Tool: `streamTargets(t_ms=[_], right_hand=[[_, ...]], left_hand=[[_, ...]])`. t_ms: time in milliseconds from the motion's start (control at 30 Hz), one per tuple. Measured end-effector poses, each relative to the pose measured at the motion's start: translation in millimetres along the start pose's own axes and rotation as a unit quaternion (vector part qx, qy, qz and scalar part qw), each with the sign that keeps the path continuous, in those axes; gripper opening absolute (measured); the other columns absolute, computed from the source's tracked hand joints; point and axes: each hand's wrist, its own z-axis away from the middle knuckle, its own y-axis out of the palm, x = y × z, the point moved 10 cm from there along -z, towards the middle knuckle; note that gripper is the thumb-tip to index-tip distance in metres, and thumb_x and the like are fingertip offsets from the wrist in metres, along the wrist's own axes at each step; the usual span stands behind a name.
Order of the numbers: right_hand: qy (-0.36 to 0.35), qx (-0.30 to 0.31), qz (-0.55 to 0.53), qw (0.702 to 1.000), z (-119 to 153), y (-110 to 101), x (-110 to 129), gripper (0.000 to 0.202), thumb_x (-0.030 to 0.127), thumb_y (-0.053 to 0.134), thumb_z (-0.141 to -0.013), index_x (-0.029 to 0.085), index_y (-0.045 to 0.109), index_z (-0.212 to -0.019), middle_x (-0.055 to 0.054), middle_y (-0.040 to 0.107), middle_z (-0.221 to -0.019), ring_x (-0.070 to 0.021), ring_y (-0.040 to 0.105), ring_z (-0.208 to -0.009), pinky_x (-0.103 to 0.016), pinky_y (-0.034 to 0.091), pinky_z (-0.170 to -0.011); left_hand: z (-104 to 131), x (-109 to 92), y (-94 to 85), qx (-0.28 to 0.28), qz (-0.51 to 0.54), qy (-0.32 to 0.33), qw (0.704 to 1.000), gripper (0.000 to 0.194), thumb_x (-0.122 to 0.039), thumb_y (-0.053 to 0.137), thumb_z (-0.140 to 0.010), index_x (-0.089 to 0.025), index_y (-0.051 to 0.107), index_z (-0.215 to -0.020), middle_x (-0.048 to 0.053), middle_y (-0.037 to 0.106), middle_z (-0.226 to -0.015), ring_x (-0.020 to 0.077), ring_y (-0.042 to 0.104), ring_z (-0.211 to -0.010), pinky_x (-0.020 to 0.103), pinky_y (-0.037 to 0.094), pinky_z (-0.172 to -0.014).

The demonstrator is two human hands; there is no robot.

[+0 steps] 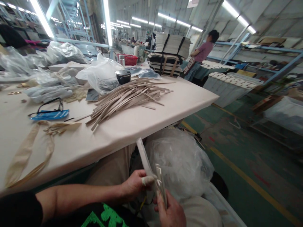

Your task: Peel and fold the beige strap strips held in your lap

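Observation:
Over my lap, my left hand [138, 183] pinches a pale flat strip [145, 157] whose free end points up toward the table edge. A light wrap covers its thumb. Close beside it on the right, my right hand [169, 208] is closed around a pair of thin metal-looking scissors or snips [159, 176]; the exact tool is hard to make out. The strip's lower end meets the tool between the two hands. On the table [189, 94] above lies a loose pile of beige strips [127, 97].
Eyeglasses [56, 105] rest by a blue packet [49, 114], left of a phone [92, 95]. A beige fabric band [22, 157] lies front left. Behind stand a dark cup [123, 77] and plastic bags [100, 72]. A plastic bag [180, 160] sits right of my lap; a person [202, 53] stands farther back.

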Motion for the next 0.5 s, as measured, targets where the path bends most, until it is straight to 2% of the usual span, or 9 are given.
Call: streamTargets(t_ms=[100,200,267,433,500], right_hand=[[-0.035,-0.016,0.003,0.999,-1,-2,15,0.051,0.060,0.029,-0.088,0.024,0.064,-0.077,-0.004,0.068,-0.065,-0.0186,0.066,-0.063,-0.023,0.045,-0.054],[-0.054,-0.015,-0.002,0.998,4,-8,13,0.053,0.062,0.028,-0.087,0.024,0.064,-0.079,-0.005,0.069,-0.068,-0.0190,0.066,-0.065,-0.023,0.045,-0.054],[-0.061,-0.013,0.001,0.998,7,-11,13,0.052,0.061,0.028,-0.088,0.024,0.063,-0.077,-0.004,0.067,-0.066,-0.0182,0.064,-0.063,-0.023,0.044,-0.053],[-0.105,-0.004,0.006,0.994,7,-7,42,0.042,0.049,0.031,-0.092,0.023,0.059,-0.076,-0.002,0.063,-0.064,-0.0159,0.060,-0.060,-0.023,0.041,-0.057],[-0.107,0.008,-0.005,0.994,6,-5,44,0.039,0.048,0.032,-0.092,0.023,0.060,-0.078,-0.002,0.064,-0.065,-0.0158,0.061,-0.061,-0.023,0.041,-0.057]], left_hand=[[7,-15,7.2,0.024,-0.009,0.030,0.999,0.036,-0.040,0.075,-0.065,-0.008,0.068,-0.080,0.006,0.061,-0.074,0.0124,0.052,-0.066,0.023,0.041,-0.066],[11,-44,-9.3,-0.022,0.000,0.070,0.997,0.037,-0.041,0.076,-0.064,-0.011,0.070,-0.085,0.007,0.064,-0.080,0.0156,0.056,-0.074,0.026,0.043,-0.072],[16,-52,-17.3,-0.040,-0.005,0.080,0.996,0.038,-0.041,0.077,-0.062,-0.012,0.070,-0.086,0.007,0.066,-0.080,0.0168,0.057,-0.075,0.027,0.043,-0.074],[30,-25,5.0,0.067,-0.063,0.019,0.996,0.033,-0.039,0.071,-0.070,-0.009,0.071,-0.082,0.008,0.065,-0.072,0.0179,0.058,-0.066,0.029,0.045,-0.067],[27,-27,2.5,0.056,-0.066,0.029,0.996,0.032,-0.039,0.070,-0.071,-0.009,0.071,-0.079,0.008,0.065,-0.072,0.0172,0.058,-0.065,0.028,0.044,-0.066]])
